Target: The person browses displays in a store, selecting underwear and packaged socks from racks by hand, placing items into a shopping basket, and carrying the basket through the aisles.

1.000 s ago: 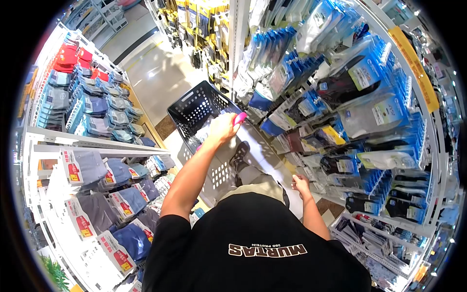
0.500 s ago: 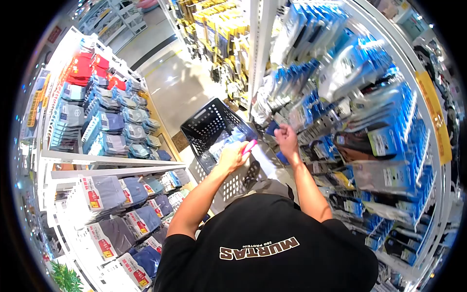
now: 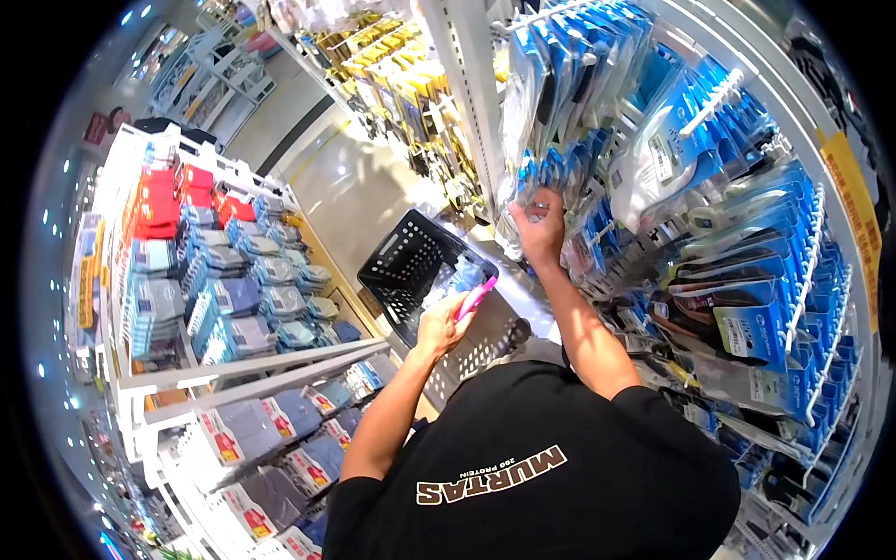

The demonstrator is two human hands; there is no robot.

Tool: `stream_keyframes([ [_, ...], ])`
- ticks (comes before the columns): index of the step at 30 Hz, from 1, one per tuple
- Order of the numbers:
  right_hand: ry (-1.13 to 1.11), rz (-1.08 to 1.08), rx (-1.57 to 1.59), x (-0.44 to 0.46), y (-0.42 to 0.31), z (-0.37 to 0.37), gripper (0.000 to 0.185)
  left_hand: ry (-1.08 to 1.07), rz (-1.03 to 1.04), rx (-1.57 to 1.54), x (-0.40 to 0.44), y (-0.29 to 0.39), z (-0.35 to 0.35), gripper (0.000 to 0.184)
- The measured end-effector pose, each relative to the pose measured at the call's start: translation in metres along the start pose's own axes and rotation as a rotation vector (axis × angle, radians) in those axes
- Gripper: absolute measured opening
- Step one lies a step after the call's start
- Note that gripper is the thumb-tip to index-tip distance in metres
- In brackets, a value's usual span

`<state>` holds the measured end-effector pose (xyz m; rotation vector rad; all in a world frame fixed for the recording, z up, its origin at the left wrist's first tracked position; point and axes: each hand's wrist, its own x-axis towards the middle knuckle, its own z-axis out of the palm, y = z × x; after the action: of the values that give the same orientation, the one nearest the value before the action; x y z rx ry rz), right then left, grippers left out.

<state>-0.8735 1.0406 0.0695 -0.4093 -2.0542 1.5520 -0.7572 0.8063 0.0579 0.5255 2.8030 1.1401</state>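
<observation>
My left hand point(image 3: 442, 327) is closed around the bright pink handle point(image 3: 476, 299) of a black perforated shopping basket point(image 3: 397, 252). Clear and pale blue packets point(image 3: 453, 280) lie inside the basket. Up among the hanging goods, my right hand point(image 3: 541, 224) has its fingers curled at the lower edge of a clear packet on the rack. The exact grip is partly hidden by the fingers. Just above it hang blue-topped clear packets point(image 3: 569, 65) on hooks.
A white rack post point(image 3: 465, 93) stands beyond my right hand, with yellow-topped packs point(image 3: 401, 75) past it. Long white hooks point(image 3: 803, 271) stick out at right. On the left are shelves of folded grey and blue packs point(image 3: 233, 299). A tiled aisle floor point(image 3: 350, 177) runs ahead.
My right hand has moved up and forward to the hanging packets; the dark blue item at its fingers no longer shows there. My left hand still grips the pink handle. The view has shifted.
</observation>
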Motion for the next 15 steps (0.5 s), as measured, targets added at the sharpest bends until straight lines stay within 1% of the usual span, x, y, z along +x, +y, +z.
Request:
stream_keyframes([
  [2,0.041,-0.029,-0.026,-0.005,-0.001,0.0,0.05,-0.026,-0.058,-0.012,0.007,-0.004,-0.004,0.034],
  [3,0.022,-0.021,-0.051,-0.008,-0.002,0.0,0.046,-0.036,-0.049,0.026,0.011,-0.002,-0.01,0.039],
  [4,0.024,-0.026,-0.004,-0.01,0.001,0.001,0.045,-0.022,-0.056,-0.004,0.014,-0.004,-0.012,0.039],
  [6,0.018,-0.042,0.086,-0.016,0.003,0.003,0.042,-0.047,-0.106,0.069,0.019,0.002,-0.023,0.039],
  [7,0.024,-0.013,0.094,-0.016,-0.006,0.003,0.046,-0.05,-0.096,0.061,0.02,-0.002,-0.025,0.039],
  [10,-0.066,0.017,-0.099,-0.011,-0.004,0.007,0.055,-0.012,-0.027,0.108,0.025,-0.013,-0.031,0.039],
  [12,-0.051,0.02,-0.124,-0.003,0.001,0.011,0.046,-0.022,-0.035,0.065,0.027,-0.016,-0.036,0.038],
  [14,-0.043,0.055,-0.129,0.007,0.013,0.014,0.038,0.016,-0.022,0.07,0.027,-0.034,-0.032,0.036],
  [15,-0.055,0.057,-0.119,0.01,0.011,0.011,0.031,0.024,-0.005,0.051,0.027,-0.042,-0.031,0.035],
])
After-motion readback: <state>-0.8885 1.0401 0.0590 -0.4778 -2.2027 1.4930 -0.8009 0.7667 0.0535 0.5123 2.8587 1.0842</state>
